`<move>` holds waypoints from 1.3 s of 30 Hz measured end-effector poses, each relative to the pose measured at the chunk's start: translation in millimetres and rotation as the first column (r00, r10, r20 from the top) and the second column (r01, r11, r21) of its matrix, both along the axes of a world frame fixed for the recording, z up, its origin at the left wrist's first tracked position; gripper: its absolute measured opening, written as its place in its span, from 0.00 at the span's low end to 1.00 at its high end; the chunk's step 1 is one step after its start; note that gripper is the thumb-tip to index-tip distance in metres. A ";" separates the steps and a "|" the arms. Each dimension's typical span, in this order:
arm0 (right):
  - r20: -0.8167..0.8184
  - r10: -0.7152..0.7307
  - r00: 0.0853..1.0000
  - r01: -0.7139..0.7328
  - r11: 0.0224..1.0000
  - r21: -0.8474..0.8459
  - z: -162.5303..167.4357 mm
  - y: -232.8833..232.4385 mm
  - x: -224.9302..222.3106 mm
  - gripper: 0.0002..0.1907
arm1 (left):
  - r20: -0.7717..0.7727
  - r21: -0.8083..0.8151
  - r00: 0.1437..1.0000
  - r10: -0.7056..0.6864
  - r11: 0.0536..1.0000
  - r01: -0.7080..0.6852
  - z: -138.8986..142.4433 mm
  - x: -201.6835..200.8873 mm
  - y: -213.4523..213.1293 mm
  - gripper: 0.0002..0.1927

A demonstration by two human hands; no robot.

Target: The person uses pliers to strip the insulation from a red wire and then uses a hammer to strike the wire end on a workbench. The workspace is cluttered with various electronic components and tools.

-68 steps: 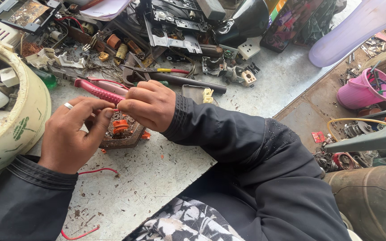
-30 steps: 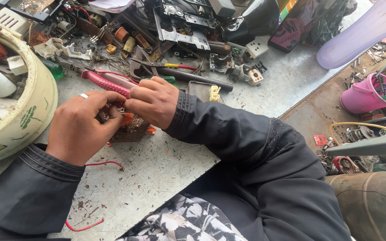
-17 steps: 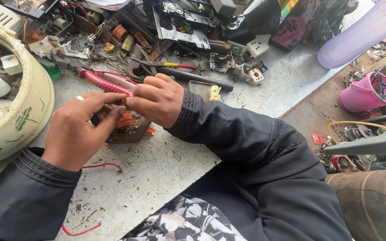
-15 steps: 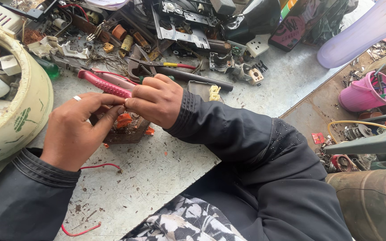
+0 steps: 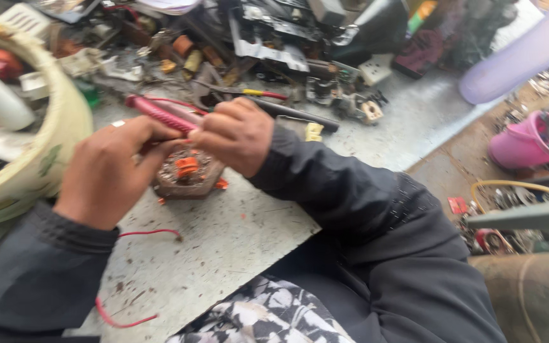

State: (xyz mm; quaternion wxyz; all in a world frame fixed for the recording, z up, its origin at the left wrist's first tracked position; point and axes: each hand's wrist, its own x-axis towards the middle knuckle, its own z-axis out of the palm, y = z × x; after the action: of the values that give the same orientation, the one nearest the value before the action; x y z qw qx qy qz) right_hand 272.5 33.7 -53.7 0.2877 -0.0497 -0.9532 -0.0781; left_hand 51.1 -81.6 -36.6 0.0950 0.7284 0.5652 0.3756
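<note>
While the small motor part (image 5: 187, 173), brownish with an orange piece on top, sits on the desk (image 5: 223, 235), it lies directly under and between the two sets of fingers, its near edge showing below them. The right hand (image 5: 236, 134) is curled shut around the end of a red-handled tool (image 5: 158, 114), whose handle slants up and away to the left of the fingers. The left hand (image 5: 106, 170) is bent in from the other side, its fingertips closed against the tool and the part's top; blur hides exactly what they pinch. A red wire (image 5: 136, 274) trails on the desk just nearer than the left hand. Beyond the left fingers stands a cream tub (image 5: 46, 171) of odds and ends. Compared with half a second earlier, both hands and the part keep nearly the same arrangement, though the view has gone blurred.
</note>
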 end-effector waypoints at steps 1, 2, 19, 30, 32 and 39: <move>-0.040 0.008 0.999 -0.009 1.000 -0.024 2.4 1.0 4.4 0.13 | 0.024 0.004 1.000 -0.012 1.000 0.012 -0.4 0.4 -0.6 0.08; -0.080 0.021 0.997 -0.025 0.998 -0.050 4.6 1.6 8.0 0.14 | 0.107 -0.011 0.993 -0.052 0.999 0.053 -1.2 1.0 -0.3 0.09; -0.197 0.035 0.980 -0.083 0.967 -0.239 10.3 -1.9 11.4 0.10 | 0.571 -0.101 0.817 -0.079 0.981 0.165 -12.4 17.2 2.5 0.12; -0.167 0.033 0.985 -0.070 0.972 -0.226 -6.0 -5.7 -2.7 0.11 | 0.635 -0.363 0.756 0.160 0.925 0.109 -29.2 -1.8 0.9 0.11; -0.165 0.033 0.986 -0.070 0.971 -0.228 -7.1 -5.3 -4.7 0.11 | 0.645 -0.408 0.738 0.196 0.906 0.116 -29.4 -5.0 0.1 0.11; -0.154 0.047 0.987 -0.085 0.965 -0.248 -9.2 -4.7 -6.3 0.10 | 0.735 -0.397 0.660 0.159 0.889 0.228 -40.3 -11.8 1.7 0.11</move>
State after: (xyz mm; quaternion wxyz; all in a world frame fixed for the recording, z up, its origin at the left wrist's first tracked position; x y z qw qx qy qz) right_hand 266.2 29.0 -62.9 0.3509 -0.0598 -0.9327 0.0582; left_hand 39.3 -79.9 -76.9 0.4947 0.4751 0.5321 0.4964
